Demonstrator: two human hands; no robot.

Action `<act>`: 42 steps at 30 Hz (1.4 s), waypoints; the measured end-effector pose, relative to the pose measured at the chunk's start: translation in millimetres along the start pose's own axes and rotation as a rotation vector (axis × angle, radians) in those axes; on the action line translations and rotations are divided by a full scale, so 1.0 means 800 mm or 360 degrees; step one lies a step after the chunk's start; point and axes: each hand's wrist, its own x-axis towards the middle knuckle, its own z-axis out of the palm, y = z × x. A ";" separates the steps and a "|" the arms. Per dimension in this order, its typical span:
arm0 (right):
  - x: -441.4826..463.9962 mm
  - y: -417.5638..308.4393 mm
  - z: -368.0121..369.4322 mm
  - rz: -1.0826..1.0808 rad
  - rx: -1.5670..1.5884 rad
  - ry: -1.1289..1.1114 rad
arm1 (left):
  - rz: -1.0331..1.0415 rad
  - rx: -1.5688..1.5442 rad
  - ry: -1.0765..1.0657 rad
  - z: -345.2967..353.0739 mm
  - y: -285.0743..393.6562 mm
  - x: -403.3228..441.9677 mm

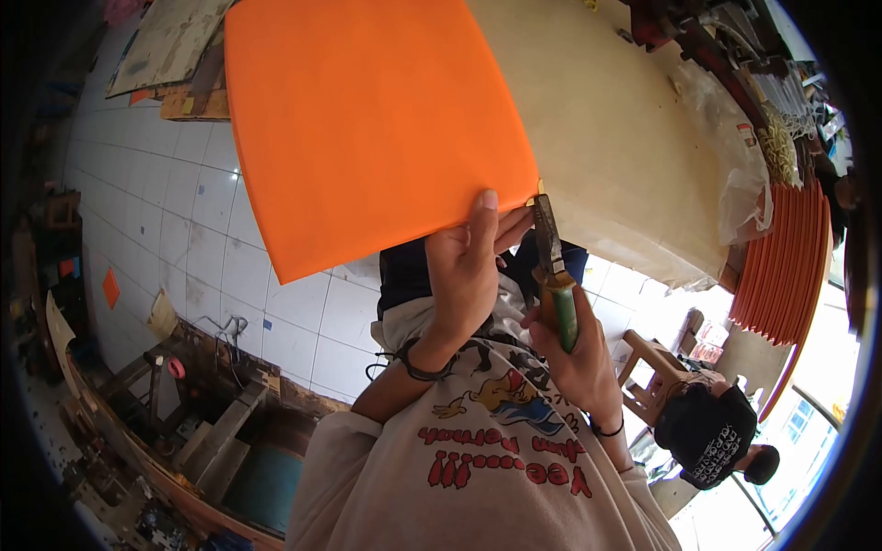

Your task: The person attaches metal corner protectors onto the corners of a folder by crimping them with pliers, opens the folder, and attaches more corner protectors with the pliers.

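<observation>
My left hand [467,266] pinches the near edge of a large, smooth orange cover [377,119], thumb on top and fingers underneath. In my right hand [583,363] is a green-handled tool [549,234] with a dark metal head; it looks like pliers. Its tip meets the cover's near right corner, where a small gold-coloured piece [539,189] shows. How the jaws sit on that corner is too small to tell. The fingertips of my left hand are partly hidden beneath the cover, close to the tool.
A table covered in brown paper [616,138] lies to the right and beyond. Clear plastic [740,197] and a stack of orange-red sheets [781,266] are at its right end. A person in a black shirt [703,432] is at right, near a wooden stool [643,363]. A wooden frame [220,432] stands lower left.
</observation>
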 end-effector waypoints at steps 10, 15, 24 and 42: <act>0.009 0.023 0.002 -0.0036 -0.0073 0.0080 | -0.0028 -0.0004 -0.0010 -0.002 -0.002 -0.001; -0.004 0.002 -0.002 0.0090 -0.0033 0.0009 | -0.0156 0.0064 -0.0213 -0.006 0.006 -0.014; -0.010 -0.002 -0.008 0.0177 -0.0065 -0.0015 | -0.0847 -0.0618 -0.1328 -0.003 -0.068 -0.012; -0.010 0.026 -0.010 0.0328 -0.0324 -0.0026 | -0.0890 -0.1003 -0.1352 0.000 -0.101 -0.014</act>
